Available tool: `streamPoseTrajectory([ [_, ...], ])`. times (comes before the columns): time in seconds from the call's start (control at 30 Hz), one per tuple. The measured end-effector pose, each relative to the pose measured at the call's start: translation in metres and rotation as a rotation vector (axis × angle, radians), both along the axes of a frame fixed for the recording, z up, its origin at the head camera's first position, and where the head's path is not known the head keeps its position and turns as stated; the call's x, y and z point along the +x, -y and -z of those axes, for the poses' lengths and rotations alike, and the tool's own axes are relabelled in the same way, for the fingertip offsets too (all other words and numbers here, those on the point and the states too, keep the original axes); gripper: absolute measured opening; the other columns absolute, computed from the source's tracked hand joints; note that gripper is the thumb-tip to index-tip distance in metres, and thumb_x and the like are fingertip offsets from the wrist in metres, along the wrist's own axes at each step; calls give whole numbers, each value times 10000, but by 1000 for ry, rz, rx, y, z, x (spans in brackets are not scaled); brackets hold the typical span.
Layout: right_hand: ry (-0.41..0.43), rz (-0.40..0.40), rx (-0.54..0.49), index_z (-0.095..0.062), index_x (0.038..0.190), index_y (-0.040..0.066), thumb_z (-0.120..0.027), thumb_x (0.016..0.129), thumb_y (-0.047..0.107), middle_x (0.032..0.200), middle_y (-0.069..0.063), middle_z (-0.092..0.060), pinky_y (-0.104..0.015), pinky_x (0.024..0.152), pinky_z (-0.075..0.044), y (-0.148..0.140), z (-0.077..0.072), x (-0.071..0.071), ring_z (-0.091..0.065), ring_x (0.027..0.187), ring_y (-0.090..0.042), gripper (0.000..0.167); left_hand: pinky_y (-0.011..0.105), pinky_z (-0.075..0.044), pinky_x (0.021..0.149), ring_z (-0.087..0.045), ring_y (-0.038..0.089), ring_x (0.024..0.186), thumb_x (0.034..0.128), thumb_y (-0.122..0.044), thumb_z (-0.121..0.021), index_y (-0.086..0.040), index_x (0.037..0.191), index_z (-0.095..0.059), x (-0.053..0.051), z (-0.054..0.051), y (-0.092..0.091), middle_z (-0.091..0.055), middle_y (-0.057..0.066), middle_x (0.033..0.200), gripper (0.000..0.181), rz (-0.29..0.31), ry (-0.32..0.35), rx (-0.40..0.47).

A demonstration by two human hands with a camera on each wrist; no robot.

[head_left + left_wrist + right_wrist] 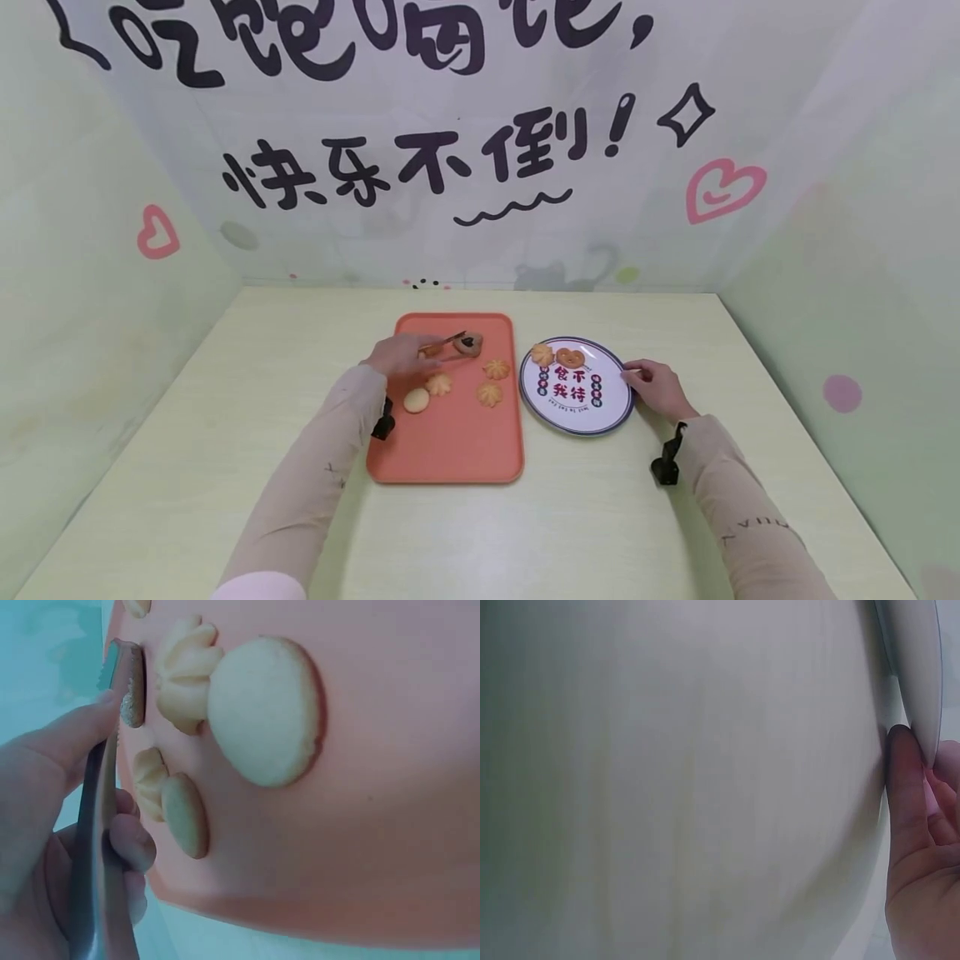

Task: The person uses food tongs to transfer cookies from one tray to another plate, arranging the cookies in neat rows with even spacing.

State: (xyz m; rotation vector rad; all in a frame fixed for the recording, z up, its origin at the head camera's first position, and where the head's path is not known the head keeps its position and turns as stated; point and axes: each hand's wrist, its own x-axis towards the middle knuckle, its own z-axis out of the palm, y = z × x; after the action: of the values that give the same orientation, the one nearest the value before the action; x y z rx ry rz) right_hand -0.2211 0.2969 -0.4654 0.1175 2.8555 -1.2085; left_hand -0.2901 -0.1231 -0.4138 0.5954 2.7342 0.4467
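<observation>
In my left hand (403, 354) I hold metal tongs (96, 855), fingers wrapped around the arms. The toothed tips are at a brown cookie with a dark heart (468, 343) near the top of the orange tray (446, 454); whether they clamp it I cannot tell. A round pale cookie (262, 712) and a flower-shaped cookie (187, 675) lie close by on the tray. My right hand (658, 388) pinches the right rim of a white plate (573, 421) between thumb and fingers. The plate bears a flower-shaped cookie (542, 355) and a pretzel-shaped cookie (570, 358).
Two more flower-shaped cookies, one above the other, lie on the tray's right side, the upper one (496, 369) near its edge. The plate stands just right of the tray on the pale table (585, 517). A printed backdrop (465, 250) rises behind the table.
</observation>
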Motion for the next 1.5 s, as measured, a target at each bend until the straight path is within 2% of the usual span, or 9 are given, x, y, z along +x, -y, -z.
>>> streamPoseTrajectory([
  [0.17,2,-3,-1,-530,1158,-54,-512,901,175,863,-141,-591,-259,617,-423,-2,1,-2,-513,718,-195,345,392,-443,698,-595,213,824,875,-420,-508,-241,1355,-386,-1,4,3,-526,35,1231,527,3,-19,-7],
  [0.33,2,-1,5,-535,1153,-50,-517,899,182,867,-141,-586,-264,628,-415,-2,2,-3,-508,731,-200,345,420,-432,791,-558,247,979,867,-417,-524,-200,1334,-422,0,6,-5,-521,53,1236,524,-40,-23,19],
  [0.5,4,10,2,-537,1150,-52,-518,896,176,881,-154,-590,-252,626,-416,-2,2,-2,-511,736,-199,341,416,-391,874,-498,258,1088,864,-384,-547,-113,1293,-470,11,1,-20,-486,90,1270,514,-49,-44,39],
  [0.63,3,10,-4,-529,1157,-56,-511,899,176,889,-155,-587,-264,632,-420,-3,2,-2,-512,743,-204,347,407,-392,876,-490,251,1100,864,-415,-530,-126,1302,-462,17,-3,-27,-469,78,1290,529,-71,-41,40],
  [0.83,4,11,-4,-535,1153,-51,-516,899,180,873,-144,-588,-260,624,-419,-3,5,-3,-511,728,-195,343,411,-440,793,-554,248,997,860,-399,-546,-125,1288,-479,17,-7,-27,-555,83,1186,513,-141,-89,52],
  [1.0,9,13,-3,-536,1152,-47,-520,898,191,878,-150,-587,-255,623,-417,-3,5,-4,-512,731,-196,348,400,-442,789,-574,236,946,865,-383,-545,-88,1268,-493,15,-2,-32,-571,98,1154,502,-134,-65,61],
  [1.1,10,10,5,-531,1160,-44,-516,900,194,893,-154,-582,-269,638,-414,-4,4,-3,-508,746,-209,353,376,-445,773,-600,207,828,866,-395,-536,-72,1277,-478,15,2,-37,-601,107,1088,526,-129,-64,55],
  [1.23,9,6,7,-524,1166,-51,-510,902,189,910,-163,-584,-282,652,-418,-4,4,-2,-515,762,-219,357,360,-449,758,-596,174,714,861,-394,-545,-62,1291,-459,15,5,-44,-625,107,1018,550,-164,-67,63],
  [1.5,-8,4,10,-535,1149,-57,-521,899,186,892,-159,-594,-273,637,-421,-2,3,-3,-526,745,-207,349,372,-440,792,-593,212,820,862,-386,-544,-64,1308,-437,15,11,-45,-606,121,1067,561,-191,-82,90],
])
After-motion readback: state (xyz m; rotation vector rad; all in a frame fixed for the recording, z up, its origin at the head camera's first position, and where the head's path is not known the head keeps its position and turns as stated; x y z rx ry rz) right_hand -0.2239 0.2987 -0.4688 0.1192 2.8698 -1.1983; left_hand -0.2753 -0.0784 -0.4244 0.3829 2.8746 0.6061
